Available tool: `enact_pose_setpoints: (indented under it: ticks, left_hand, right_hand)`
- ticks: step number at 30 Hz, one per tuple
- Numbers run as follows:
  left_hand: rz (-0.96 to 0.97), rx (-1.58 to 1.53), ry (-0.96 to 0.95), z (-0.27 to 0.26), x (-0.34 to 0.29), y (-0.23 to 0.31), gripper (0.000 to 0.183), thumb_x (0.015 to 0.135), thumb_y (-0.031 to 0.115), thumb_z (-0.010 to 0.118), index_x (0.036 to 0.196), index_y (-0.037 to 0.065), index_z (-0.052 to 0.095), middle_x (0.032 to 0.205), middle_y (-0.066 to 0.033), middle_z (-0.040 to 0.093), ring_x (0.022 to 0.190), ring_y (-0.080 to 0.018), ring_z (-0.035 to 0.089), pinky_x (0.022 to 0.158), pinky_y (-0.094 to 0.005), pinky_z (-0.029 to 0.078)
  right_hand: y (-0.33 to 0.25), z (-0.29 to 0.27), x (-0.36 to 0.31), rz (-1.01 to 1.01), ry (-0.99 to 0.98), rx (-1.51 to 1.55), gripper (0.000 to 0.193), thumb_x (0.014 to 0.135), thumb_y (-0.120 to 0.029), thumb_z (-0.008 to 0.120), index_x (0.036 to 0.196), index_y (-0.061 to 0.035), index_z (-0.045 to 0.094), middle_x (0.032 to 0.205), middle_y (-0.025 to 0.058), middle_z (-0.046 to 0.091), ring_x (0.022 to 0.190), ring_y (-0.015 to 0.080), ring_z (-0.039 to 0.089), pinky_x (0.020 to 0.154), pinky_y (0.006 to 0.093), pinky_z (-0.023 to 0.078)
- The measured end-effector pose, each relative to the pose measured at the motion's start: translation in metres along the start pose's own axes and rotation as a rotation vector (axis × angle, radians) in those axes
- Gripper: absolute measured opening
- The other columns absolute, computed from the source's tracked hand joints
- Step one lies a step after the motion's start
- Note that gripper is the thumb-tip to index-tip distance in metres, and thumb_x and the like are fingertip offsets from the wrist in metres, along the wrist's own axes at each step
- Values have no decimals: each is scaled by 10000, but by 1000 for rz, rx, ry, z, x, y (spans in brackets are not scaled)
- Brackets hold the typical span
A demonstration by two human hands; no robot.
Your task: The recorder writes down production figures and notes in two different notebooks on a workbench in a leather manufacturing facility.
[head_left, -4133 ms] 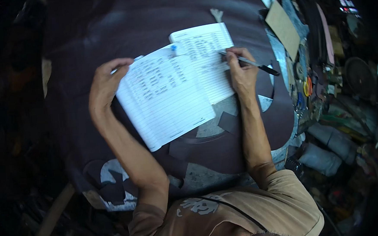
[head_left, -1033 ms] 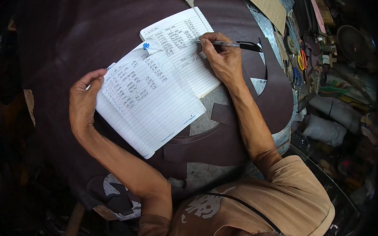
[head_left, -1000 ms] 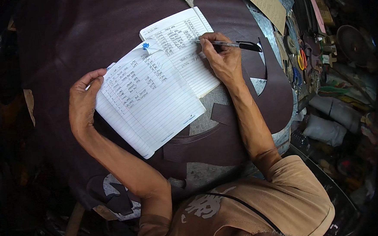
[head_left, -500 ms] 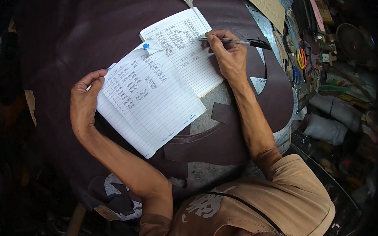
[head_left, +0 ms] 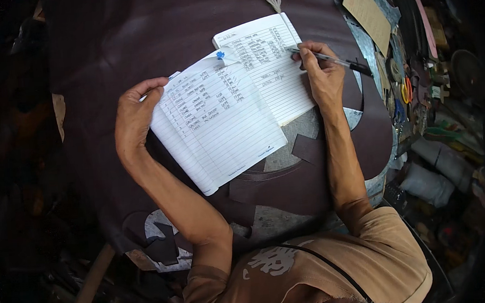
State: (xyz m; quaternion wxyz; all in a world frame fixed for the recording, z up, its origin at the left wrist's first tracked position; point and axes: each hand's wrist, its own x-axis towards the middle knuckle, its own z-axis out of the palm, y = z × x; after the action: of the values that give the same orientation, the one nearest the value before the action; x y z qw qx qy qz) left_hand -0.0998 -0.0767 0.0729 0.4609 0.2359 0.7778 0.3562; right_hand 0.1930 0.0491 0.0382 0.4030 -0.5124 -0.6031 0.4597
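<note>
A lined notebook page (head_left: 219, 136) with handwriting and a small blue mark at its top lies over a second written page (head_left: 288, 85). My left hand (head_left: 137, 116) pinches the upper left edge of the nearer page between thumb and fingers. In my right hand (head_left: 325, 77) is a pen (head_left: 337, 60) with a clear barrel and dark end, its tip by the written lines of the farther page. A pale tassel (head_left: 273, 3) sticks out from that page's top edge.
Dark brown leather (head_left: 136, 41) covers the table, with cut leather scraps (head_left: 307, 149) in front of the notebook. To the right are a brown card (head_left: 366, 17), orange-handled scissors (head_left: 407, 87) and plastic-wrapped bundles (head_left: 427, 186). A wooden bar (head_left: 92, 283) stands at lower left.
The whole view has shifted, so the notebook, leather and both hands sit farther right in the picture. Both grips are the same, and the pen stays at the farther page.
</note>
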Motion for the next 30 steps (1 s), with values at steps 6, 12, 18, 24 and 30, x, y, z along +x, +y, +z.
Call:
enact_pose_setpoints:
  ticks: [6, 12, 18, 24, 30]
  left_hand:
    - [103, 7, 51, -7, 2, -13, 190, 885, 104, 649, 1028, 24, 744, 897, -39, 703, 775, -106, 607, 770, -250, 472]
    - [103, -32, 26, -5, 7, -17, 190, 894, 75, 626, 1030, -1, 736, 865, -39, 701, 773, -98, 607, 770, -248, 477]
    - [97, -21, 36, -4, 5, -14, 191, 891, 74, 629, 1032, 5, 738, 852, -29, 692, 764, -93, 593, 763, -246, 472]
    - [92, -20, 45, -6, 6, -17, 190, 888, 80, 640, 1033, 8, 740, 859, -32, 692, 764, -98, 592, 760, -247, 473]
    - [106, -44, 35, -7, 7, -20, 190, 889, 89, 643, 1033, 10, 740, 864, -33, 693, 762, -96, 593, 756, -248, 474]
  right_hand:
    - [16, 5, -1, -38, -37, -50, 177, 905, -161, 654, 957, 0, 705, 715, -9, 623, 638, 47, 517, 554, 209, 401]
    - [5, 4, -3, 3, -33, -35, 205, 901, -180, 649, 948, 9, 712, 707, 0, 626, 630, 54, 523, 555, 223, 422]
    - [14, 2, 0, -61, -56, -90, 222, 896, -198, 653, 946, 7, 722, 703, 6, 628, 622, 60, 526, 546, 229, 428]
    - [7, 3, -2, -53, -56, -146, 209, 893, -185, 652, 935, 9, 720, 662, 1, 612, 580, 63, 508, 512, 238, 414]
    - [4, 4, -4, -104, -72, -181, 190, 896, -167, 650, 922, 9, 717, 649, 19, 605, 559, 74, 503, 497, 249, 412]
